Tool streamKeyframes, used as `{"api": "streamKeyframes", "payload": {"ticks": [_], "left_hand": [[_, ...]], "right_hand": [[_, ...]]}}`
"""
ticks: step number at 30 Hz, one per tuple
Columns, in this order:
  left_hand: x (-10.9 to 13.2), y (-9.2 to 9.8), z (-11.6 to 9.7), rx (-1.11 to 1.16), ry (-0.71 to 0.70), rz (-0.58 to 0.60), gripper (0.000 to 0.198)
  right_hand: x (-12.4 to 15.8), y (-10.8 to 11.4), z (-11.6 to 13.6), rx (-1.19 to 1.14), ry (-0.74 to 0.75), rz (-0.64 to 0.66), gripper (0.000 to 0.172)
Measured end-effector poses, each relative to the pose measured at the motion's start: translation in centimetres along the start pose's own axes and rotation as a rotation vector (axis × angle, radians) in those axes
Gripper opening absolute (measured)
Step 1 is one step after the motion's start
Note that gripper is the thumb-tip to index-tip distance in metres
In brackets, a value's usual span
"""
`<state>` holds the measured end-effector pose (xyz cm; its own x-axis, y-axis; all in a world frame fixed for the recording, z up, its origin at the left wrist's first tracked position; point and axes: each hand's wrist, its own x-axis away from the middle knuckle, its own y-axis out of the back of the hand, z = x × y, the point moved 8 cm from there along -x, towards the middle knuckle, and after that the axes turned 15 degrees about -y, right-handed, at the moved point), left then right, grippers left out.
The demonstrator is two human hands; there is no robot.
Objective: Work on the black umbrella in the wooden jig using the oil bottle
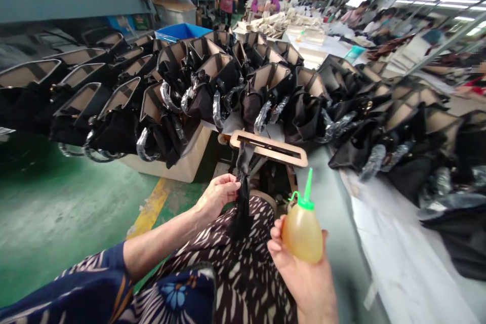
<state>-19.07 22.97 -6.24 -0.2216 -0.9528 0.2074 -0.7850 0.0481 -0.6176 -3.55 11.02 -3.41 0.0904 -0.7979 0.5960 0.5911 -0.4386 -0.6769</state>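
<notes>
two hands at work, both occupied. left hand [218, 195] is nearly closed, thumb and fingertips pinching a black strip [242, 202] that hangs from a slotted wooden frame [269, 148] down onto the person's patterned lap [243, 273]. right hand [299, 273] is curled round the lower body of a squeeze bottle [302, 233] of amber liquid, thumb on the near side, bottle upright, its green nozzle [307, 187] pointing up and well apart from the strip. judged step: strip held ready and steadied, liquid not yet applied; the nozzle is nowhere near the material. whether the tip is open or capped cannot be told, though a small green loop sits beside it. next move would call for tilting the bottle toward the pinched section, bringing the tip close, and a light squeeze, with the left hand keeping the strip taut and its fingers out of the wetted spot. risk noted: drips onto the lap. behind the frame, rows of black bags [212, 86] with wrapped handles stand open; a grey table [334, 223] runs along the right.
</notes>
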Motion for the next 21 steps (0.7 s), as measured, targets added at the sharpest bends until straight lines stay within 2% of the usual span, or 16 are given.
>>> {"api": "streamKeyframes", "payload": {"ticks": [6,11,16,19,21], "left_hand": [[-0.2,-0.6,-0.3,-0.030,-0.041,0.032,0.028],[-0.3,-1.0,-0.3,-0.067,-0.053,0.024,0.028],[-0.2,-1.2,-0.4,-0.097,-0.049,0.026,0.028],[-0.1,-1.2,-0.4,-0.098,-0.048,0.030,0.028],[-0.2,-1.2,-0.3,-0.086,-0.056,0.028,0.028]], "right_hand": [[-0.3,-0.6,1.2,-0.101,-0.040,0.120,0.052],[-0.6,-0.3,1.6,-0.108,-0.044,0.162,0.035],[-1.2,-0.1,1.9,-0.088,-0.077,0.173,0.028],[-1.5,0.4,2.0,-0.056,-0.083,0.112,0.033],[-1.4,0.8,1.8,-0.016,-0.087,0.053,0.048]]}}
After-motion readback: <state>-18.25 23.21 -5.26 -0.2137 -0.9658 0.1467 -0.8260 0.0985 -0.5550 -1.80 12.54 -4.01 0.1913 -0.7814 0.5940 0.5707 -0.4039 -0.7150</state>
